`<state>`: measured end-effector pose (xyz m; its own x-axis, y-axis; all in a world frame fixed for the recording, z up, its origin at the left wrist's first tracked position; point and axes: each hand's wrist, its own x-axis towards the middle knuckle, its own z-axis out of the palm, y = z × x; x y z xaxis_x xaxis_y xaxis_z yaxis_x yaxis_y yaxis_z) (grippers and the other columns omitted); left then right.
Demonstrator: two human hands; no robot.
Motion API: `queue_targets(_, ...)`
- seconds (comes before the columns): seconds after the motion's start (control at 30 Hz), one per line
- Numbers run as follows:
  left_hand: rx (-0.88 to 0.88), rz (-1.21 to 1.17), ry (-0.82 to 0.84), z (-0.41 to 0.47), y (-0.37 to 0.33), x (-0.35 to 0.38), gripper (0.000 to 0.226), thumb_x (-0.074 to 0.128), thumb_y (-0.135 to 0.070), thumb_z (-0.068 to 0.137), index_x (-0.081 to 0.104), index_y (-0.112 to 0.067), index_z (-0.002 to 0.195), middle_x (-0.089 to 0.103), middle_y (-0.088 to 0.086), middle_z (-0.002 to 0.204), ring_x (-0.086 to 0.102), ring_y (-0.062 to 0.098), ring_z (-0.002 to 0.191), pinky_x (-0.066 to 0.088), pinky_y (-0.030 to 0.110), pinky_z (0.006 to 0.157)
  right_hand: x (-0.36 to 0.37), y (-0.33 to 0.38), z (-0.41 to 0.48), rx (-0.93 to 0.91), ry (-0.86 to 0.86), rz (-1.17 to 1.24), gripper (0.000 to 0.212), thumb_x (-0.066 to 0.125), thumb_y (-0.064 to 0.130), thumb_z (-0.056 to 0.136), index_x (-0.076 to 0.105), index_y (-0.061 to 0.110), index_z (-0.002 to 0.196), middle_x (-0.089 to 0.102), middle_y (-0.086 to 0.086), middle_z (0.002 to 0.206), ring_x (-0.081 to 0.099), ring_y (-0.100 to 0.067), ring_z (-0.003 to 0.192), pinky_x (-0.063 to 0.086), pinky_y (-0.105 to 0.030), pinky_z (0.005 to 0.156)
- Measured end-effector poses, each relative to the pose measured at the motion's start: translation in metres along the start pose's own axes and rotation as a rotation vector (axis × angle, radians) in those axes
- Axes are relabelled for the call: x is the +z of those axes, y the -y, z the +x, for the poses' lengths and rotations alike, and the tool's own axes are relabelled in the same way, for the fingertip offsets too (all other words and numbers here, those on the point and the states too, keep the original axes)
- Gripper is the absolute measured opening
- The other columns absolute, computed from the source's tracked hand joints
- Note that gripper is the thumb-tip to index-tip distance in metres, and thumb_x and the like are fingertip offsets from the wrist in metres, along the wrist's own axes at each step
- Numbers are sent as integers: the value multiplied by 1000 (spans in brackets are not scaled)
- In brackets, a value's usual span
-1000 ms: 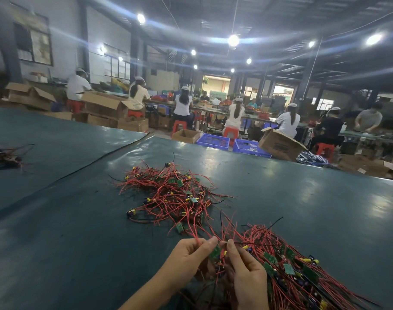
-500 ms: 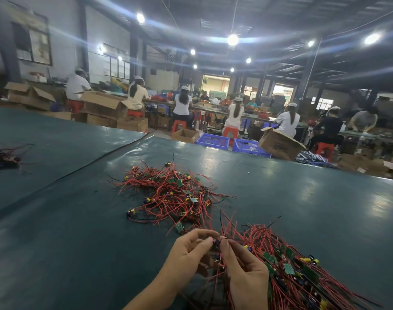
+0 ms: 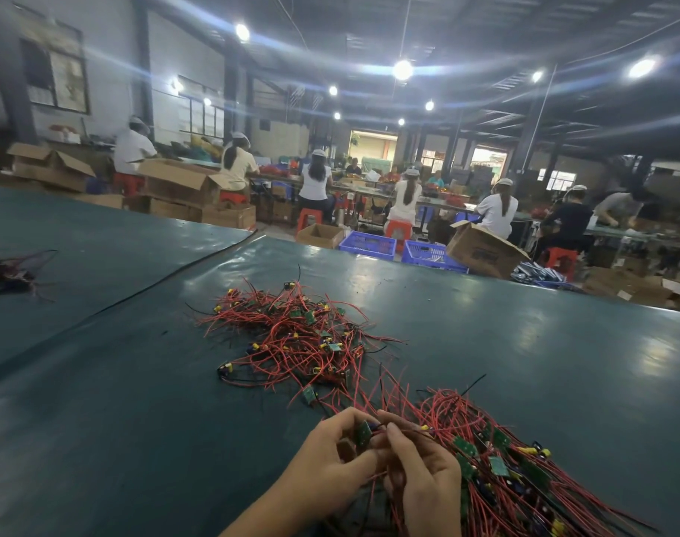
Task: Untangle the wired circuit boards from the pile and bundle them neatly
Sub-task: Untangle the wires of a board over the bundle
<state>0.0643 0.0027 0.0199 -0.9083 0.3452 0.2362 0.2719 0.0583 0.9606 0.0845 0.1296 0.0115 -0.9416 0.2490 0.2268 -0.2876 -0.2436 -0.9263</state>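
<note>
Here, the left hand curls its fingers around a small green circuit board, pinching it between thumb and forefinger. The right hand meets it fingertip to fingertip, its thumb and forefinger pinching the thin red wires that lead off the board to the right. Both hands sit low in the view, over the near part of the dark green table.

Just beside the right hand, a gathered bundle of wired boards fans out to the right. Its red leads lie roughly parallel, with green boards and yellow connectors among them. Beyond the hands, toward the middle of the table, lies the tangled pile, and stray wires trail from it down to the bundle.

Left of the hands, a broad stretch of tabletop runs to a dark seam that crosses diagonally. Past the seam, a smaller tangle sits at the view's left edge. Right of the pile, glossy surface reaches the table's far edge, behind which stand blue crates and an open cardboard box.
</note>
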Motion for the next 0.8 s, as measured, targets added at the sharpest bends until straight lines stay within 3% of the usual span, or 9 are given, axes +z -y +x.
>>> queue_targets(0.17, -59, 40, -48, 2, 3, 1, 8, 61, -13, 86, 61, -16, 94, 60, 2, 72, 53, 15, 67, 45, 34, 66, 0, -2, 0, -25, 46, -12, 26, 59, 2, 88, 81, 16, 85, 74, -19, 81, 72, -29, 78, 58, -32, 71)
queue_targets(0.27, -72, 1, -72, 2, 3, -3, 12, 53, -3, 94, 61, -10, 91, 54, -7, 60, 46, 12, 58, 40, 27, 57, 4, 4, -4, -97, 175, -29, 24, 61, 7, 79, 81, 15, 89, 74, -14, 91, 72, -24, 86, 56, -24, 72)
queue_targets(0.33, -69, -14, -66, 2, 2, -5, 13, 50, -6, 97, 61, -5, 90, 54, -9, 59, 46, 7, 54, 39, 24, 55, 5, 3, -3, -96, 190, -19, 26, 60, -4, 79, 81, 10, 86, 73, -14, 84, 71, -22, 73, 54, -21, 64)
queue_targets(0.43, -62, -8, -66, 2, 1, -1, 21, 50, -16, 99, 61, -12, 81, 56, -4, 63, 49, 12, 58, 41, 30, 61, 2, -1, 0, -4, -15, -16, 39, 54, -16, 87, 80, 10, 75, 64, -7, 54, 46, -12, 40, 40, -17, 44)
queue_targets(0.5, -68, -34, -69, 1, 1, 2, 28, 49, -25, 100, 63, -18, 77, 57, -3, 65, 52, 13, 61, 43, 32, 65, 1, 1, 2, 36, -114, 13, 35, 53, -14, 89, 77, 5, 72, 63, -11, 53, 49, -8, 37, 41, -15, 40)
queue_targets(0.63, -29, -52, -50, -1, -2, 5, 34, 45, -35, 97, 69, -28, 72, 63, -16, 61, 56, -3, 59, 42, 12, 61, 0, 2, 2, 84, -140, 10, 28, 54, -10, 90, 75, 2, 75, 65, -18, 59, 60, -14, 43, 48, -17, 43)
queue_targets(0.73, -28, -50, -57, -1, -1, 5, 32, 45, -43, 92, 70, -33, 75, 62, -8, 66, 56, 8, 61, 43, 23, 64, 2, 3, 3, 110, -181, 13, 21, 56, -6, 90, 73, 1, 80, 62, -13, 54, 48, -11, 36, 41, -16, 37)
queue_targets(0.8, -36, -76, -66, -1, 1, 4, 33, 45, -44, 93, 69, -24, 82, 55, 12, 71, 48, 22, 63, 39, 36, 63, 1, 4, 6, 143, -233, 7, 18, 59, -3, 91, 69, 2, 76, 54, -6, 48, 40, -8, 34, 34, -16, 34)
